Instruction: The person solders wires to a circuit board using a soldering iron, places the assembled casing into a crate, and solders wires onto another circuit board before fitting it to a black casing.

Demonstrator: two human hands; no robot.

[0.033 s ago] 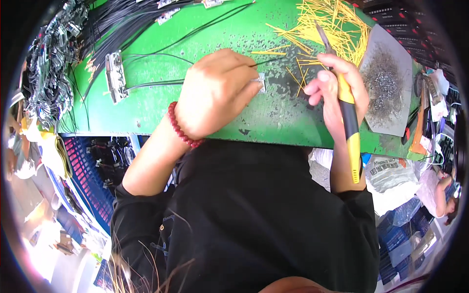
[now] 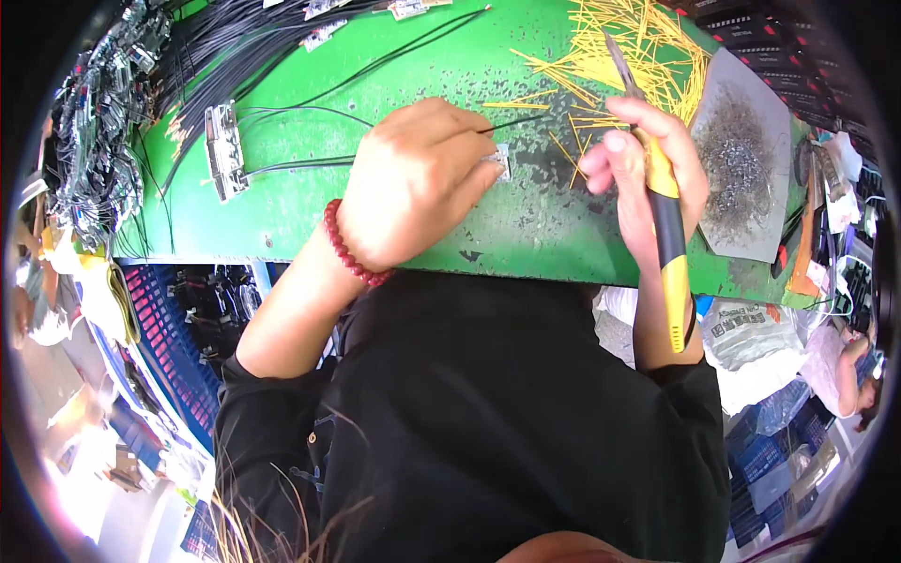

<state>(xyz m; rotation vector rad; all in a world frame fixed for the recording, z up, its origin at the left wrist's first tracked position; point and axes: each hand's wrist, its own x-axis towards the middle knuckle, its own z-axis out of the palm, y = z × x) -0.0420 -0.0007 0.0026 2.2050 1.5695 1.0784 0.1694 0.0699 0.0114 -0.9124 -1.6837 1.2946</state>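
Note:
My left hand [image 2: 422,178], with a red bead bracelet [image 2: 343,249] at the wrist, is closed over black wires [image 2: 314,163] on the green tabletop [image 2: 328,225]. A small light-coloured board [image 2: 504,162] peeks out beside its fingertips, and one wire end points right above it. The wires run left to a clear and silver electronic module [image 2: 224,152]. In my right hand [image 2: 662,169] is a yellow and black soldering iron [image 2: 668,225], its metal tip pointing up and away over thin yellow tubes [image 2: 638,61]. The left fingertips' exact hold is hidden.
To the right lies a grey sheet [image 2: 751,169] covered with dark specks. Black cables [image 2: 239,47] and a heap of modules [image 2: 103,141] crowd the left. A blue crate [image 2: 169,338] stands below the table edge. Another person [image 2: 840,371] is at far right.
Almost nothing differs. The soldering iron has tilted slightly, its tip shifting a little left and up.

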